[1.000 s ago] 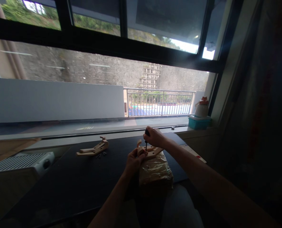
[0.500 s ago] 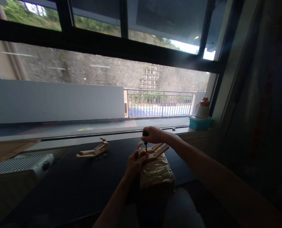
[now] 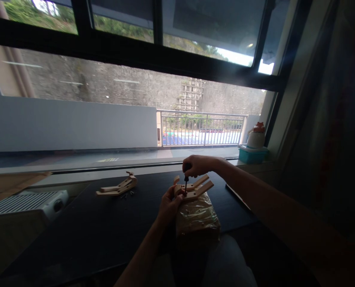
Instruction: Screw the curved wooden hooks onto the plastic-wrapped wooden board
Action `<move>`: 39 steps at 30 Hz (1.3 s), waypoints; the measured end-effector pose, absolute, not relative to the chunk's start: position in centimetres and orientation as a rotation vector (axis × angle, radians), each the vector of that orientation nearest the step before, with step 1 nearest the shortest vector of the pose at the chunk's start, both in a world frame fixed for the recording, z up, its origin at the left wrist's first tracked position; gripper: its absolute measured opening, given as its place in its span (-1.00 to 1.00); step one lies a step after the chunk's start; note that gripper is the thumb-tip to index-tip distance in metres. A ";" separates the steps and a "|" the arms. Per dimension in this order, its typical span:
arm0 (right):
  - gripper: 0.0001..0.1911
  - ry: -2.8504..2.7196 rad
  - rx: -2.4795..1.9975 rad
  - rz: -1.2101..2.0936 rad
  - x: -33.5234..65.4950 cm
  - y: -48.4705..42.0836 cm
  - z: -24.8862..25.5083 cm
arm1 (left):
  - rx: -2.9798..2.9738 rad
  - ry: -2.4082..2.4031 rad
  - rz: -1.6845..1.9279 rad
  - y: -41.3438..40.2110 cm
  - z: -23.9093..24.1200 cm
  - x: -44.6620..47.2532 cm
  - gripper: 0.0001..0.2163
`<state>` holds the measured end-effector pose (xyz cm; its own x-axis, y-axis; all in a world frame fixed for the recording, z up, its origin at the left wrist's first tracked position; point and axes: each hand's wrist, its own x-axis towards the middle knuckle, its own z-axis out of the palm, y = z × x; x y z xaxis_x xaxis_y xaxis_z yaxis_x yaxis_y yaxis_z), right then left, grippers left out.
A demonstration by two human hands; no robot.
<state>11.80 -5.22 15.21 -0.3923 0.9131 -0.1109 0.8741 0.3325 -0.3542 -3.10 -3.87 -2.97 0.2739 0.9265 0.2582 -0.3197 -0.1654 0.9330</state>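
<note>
The handle of the screwdriver (image 3: 185, 183) is almost fully hidden inside the right hand (image 3: 197, 165); only a dark top and the thin shaft below are visible. The tip meets the wooden piece (image 3: 195, 189), but the exact spot is too small and dark to see. The right hand is closed around the handle, and the tool stands nearly upright. The left hand (image 3: 169, 204) is closed on the near end of the wooden piece and partly covers it. This piece lies on top of a package in clear plastic wrap (image 3: 197, 220), at the near edge of the dark counter (image 3: 90, 227), in front of the person. What is inside the wrap is hard to make out; it looks brown.

There are two wooden pieces: the held one, and a second wooden piece (image 3: 117, 186) well apart to the left on the counter. Beside that one lie a few small screws (image 3: 127, 195), too small to count.

On the windowsill at the right stands one teal box (image 3: 252, 154) with a white pot (image 3: 255, 138) on it. At the far left is one white appliance (image 3: 24, 203), cut off by the edge.
</note>
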 end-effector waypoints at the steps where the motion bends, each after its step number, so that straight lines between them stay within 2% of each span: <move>1: -0.78 -2.466 -1.668 0.559 12.0 -5.2 15.1 | 1.276 0.654 1.250 -3.9 -3.0 -3.1 -0.63; 18: -0.78 -2.552 -1.822 0.473 12.9 -6.2 15.1 | 1.346 0.689 1.280 -3.0 -3.7 -2.7 -0.74; 22: -0.80 -2.534 -1.732 0.363 13.5 -6.5 14.2 | 1.353 0.695 1.274 -2.9 -3.5 -2.6 -0.72; 26: -0.78 -2.480 -1.694 0.443 14.3 -6.8 14.1 | 1.375 0.706 1.253 -3.1 -2.7 -2.7 -0.72; 30: -0.74 -2.371 -1.624 0.351 15.9 -7.6 14.0 | 1.384 0.724 1.242 -3.4 -2.1 -2.8 -0.73; 33: -0.73 -2.295 -1.675 0.215 16.7 -9.4 12.3 | 1.377 0.738 1.262 -3.5 -2.2 -2.8 -0.75; 39: -0.69 -2.079 -1.758 0.002 14.5 -14.0 5.6 | 1.375 0.716 1.311 -4.0 -2.5 -2.7 -0.80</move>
